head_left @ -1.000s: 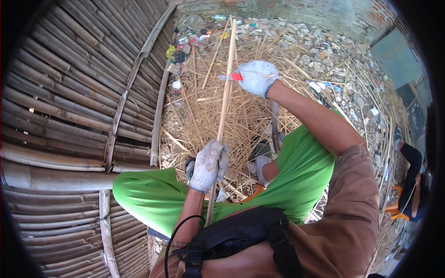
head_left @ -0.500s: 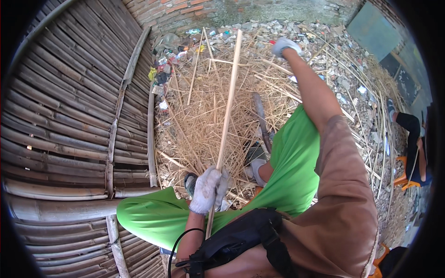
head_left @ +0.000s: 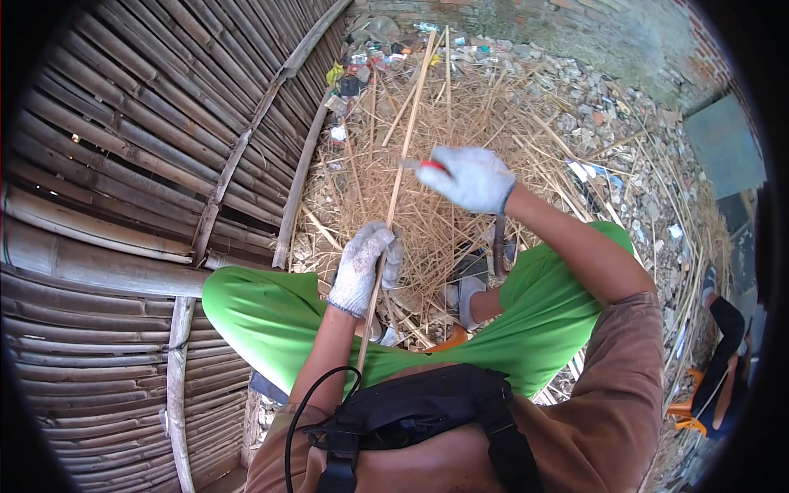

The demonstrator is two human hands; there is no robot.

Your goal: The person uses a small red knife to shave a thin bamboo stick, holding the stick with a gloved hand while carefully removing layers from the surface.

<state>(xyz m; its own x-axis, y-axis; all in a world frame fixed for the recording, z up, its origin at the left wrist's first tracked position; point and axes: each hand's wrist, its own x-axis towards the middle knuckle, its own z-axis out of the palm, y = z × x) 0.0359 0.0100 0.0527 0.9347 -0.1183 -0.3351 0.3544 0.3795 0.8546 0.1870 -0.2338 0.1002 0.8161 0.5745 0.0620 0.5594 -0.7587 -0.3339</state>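
Observation:
A long, pale bamboo strip point(head_left: 399, 177) runs up and away from my lap, leaning slightly right. My left hand point(head_left: 358, 267), in a white work glove with dirty fingers, is closed around its lower part. In my right hand point(head_left: 477, 179), also gloved, is a small knife point(head_left: 435, 167) with a red handle. Its short blade points left and meets the strip's edge above my left hand; whether it bites in cannot be seen. Thin shavings point(head_left: 452, 123) lie heaped on the ground beyond my hands.
A wall of bamboo poles point(head_left: 123, 197) stands close on my left, a brick wall point(head_left: 567, 49) at the back. Rubble point(head_left: 592, 115) and litter cover the ground. Near my right foot lies a dark curved piece point(head_left: 499, 246). Another person point(head_left: 723, 345) sits far right beside an orange stool point(head_left: 689, 408).
My right hand has come back from far out at the upper right to the strip, bringing the knife against it. My left hand has moved slightly farther out, still gripping. The view has shifted.

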